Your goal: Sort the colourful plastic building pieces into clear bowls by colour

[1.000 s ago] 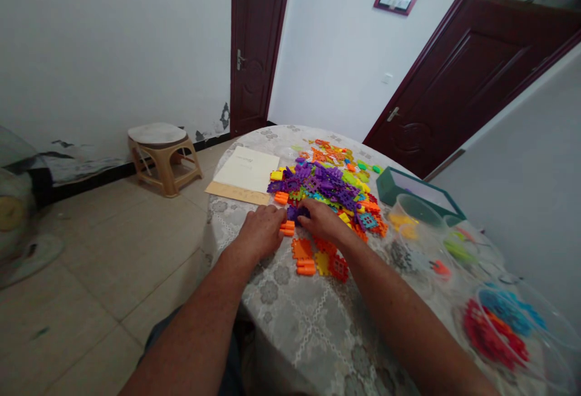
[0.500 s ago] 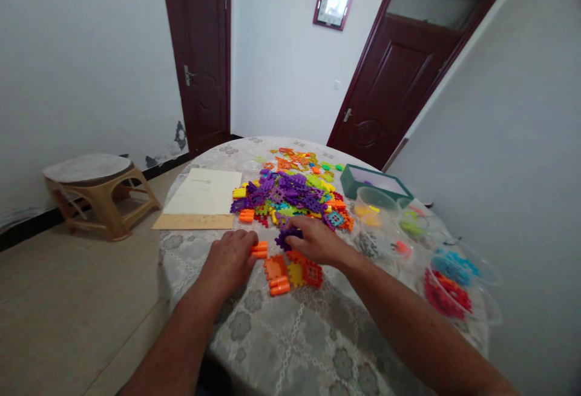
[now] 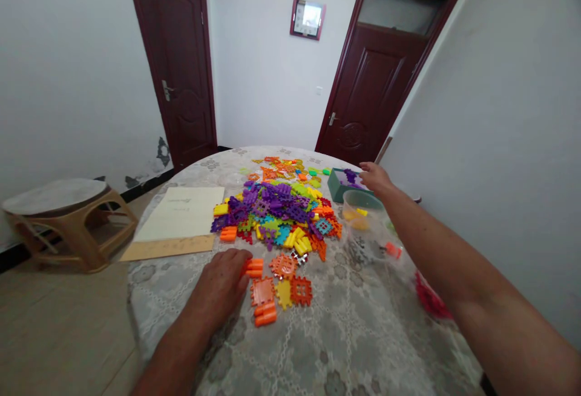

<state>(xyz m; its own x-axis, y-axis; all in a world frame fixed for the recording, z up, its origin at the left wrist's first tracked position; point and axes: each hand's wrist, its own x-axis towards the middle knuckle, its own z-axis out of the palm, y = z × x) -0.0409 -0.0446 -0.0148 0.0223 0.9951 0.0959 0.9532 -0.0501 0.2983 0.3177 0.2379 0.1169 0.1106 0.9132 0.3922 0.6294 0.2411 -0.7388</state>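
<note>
A heap of coloured plastic building pieces (image 3: 281,211), mostly purple, lies in the middle of the round table (image 3: 318,335). My left hand (image 3: 222,284) rests palm down on the cloth, its fingers curled against a pair of orange tube pieces (image 3: 255,267). Beside it lie orange and yellow square pieces (image 3: 284,290). My right hand (image 3: 374,178) is stretched far out over the rim of a green box (image 3: 336,185), fingers loosely extended. Purple pieces (image 3: 349,175) lie in the box just by its fingertips.
A cream sheet on a brown board (image 3: 179,217) lies at the table's left. Clear plastic tubs (image 3: 361,208) with sorted pieces stand at the right, a red heap (image 3: 429,302) under my forearm. A tan stool (image 3: 63,217) stands on the floor left; two dark doors behind.
My right hand left the heap, where it held a purple piece, and reached out to the green box; purple pieces now lie there. My left hand stayed by the orange tubes. The view swung right.
</note>
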